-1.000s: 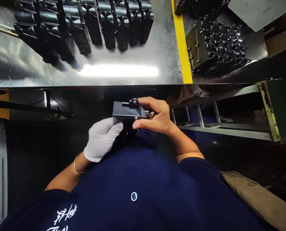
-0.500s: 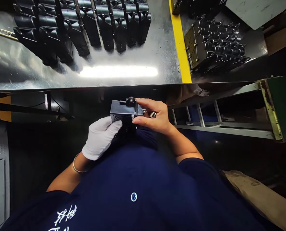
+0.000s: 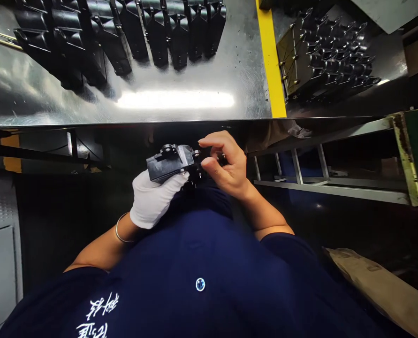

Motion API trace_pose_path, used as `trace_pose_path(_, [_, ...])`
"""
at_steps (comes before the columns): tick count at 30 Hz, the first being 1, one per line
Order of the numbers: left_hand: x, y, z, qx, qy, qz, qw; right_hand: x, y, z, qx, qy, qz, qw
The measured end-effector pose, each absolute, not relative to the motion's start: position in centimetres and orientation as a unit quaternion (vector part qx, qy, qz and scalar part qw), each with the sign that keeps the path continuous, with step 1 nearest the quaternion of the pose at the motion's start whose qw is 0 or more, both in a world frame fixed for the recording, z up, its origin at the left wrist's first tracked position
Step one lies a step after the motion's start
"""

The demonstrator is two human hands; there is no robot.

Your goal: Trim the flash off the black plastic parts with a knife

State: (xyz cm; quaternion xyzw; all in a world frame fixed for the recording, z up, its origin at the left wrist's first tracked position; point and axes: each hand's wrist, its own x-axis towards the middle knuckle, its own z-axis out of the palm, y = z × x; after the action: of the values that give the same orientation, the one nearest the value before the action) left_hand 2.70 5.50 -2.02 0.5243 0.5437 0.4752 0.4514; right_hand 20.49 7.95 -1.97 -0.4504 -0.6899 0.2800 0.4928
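My left hand (image 3: 151,198), in a white glove, grips a black plastic box-shaped part (image 3: 170,162) from below, close to my chest and just under the steel table's edge. The part is tilted, its left end lower. My bare right hand (image 3: 226,165) is at the part's right end, thumb and forefinger curled in a pinch around a small piece there that I cannot make out. Both hands are below the table's front edge.
A shiny steel table (image 3: 180,101) lies ahead with a row of several black plastic parts (image 3: 124,33) at its far side. A yellow stripe (image 3: 271,61) bounds it on the right. Beyond it sits a stack of black parts (image 3: 324,56). A green metal frame (image 3: 411,155) stands at right.
The black part has shifted left and tilted in my left hand. My right hand has come off its top and now pinches at its right end.
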Motion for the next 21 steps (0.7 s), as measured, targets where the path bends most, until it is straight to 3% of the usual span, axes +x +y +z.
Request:
trace_pose_path(6, [1.7, 5.5, -3.4, 0.649, 0.505, 0.486, 0.294, 20.1, 5.6, -2.2, -0.484, -0.667, 0.349, 0.446])
trace_pose_path(11, [0.8, 5.9, -4.5, 0.706, 0.501, 0.459, 0.2, 19.7, 4.6, -1.9, -0.494, -0.692, 0.273, 0.45])
trace_pose_path(21, [0.2, 5.9, -6.4, 0.792, 0.464, 0.369, 0.143, 20.0, 3.6, -1.4, -0.51, -0.688, 0.321, 0.405])
